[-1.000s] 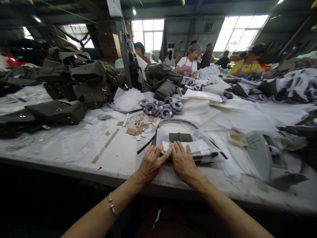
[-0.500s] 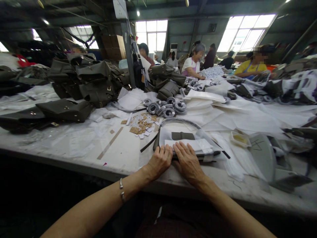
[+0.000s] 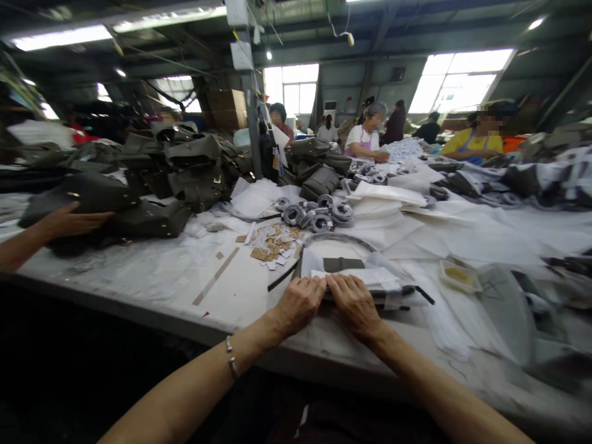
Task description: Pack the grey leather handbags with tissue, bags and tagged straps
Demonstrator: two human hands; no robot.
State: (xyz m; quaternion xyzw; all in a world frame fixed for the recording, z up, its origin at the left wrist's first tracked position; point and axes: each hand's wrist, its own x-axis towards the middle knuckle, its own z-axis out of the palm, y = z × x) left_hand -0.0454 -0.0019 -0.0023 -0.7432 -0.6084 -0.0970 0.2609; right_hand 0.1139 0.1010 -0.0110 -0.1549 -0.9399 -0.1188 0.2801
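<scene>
A dark bag [image 3: 343,264] partly covered with white wrapping [image 3: 377,277] lies near the table's front edge, its strap curving behind it. My left hand [image 3: 303,302] is closed on the wrapping along the bag's near edge. Right beside it, my right hand [image 3: 354,303] has its fingers bent over the same edge, closed on the wrapping too. The thumbs of both hands are hidden.
Tags [image 3: 272,243] and coiled straps [image 3: 319,214] lie behind the bag. Dark bags [image 3: 152,217] are heaped left, where another person's hand [image 3: 81,222] touches one. A plastic tub [image 3: 460,275] and white sheets stand right.
The fingers of my right hand, flatter before, are now bent over the edge. Another person's hand has come in at the left and one dark bag there is raised. The view has tilted upward.
</scene>
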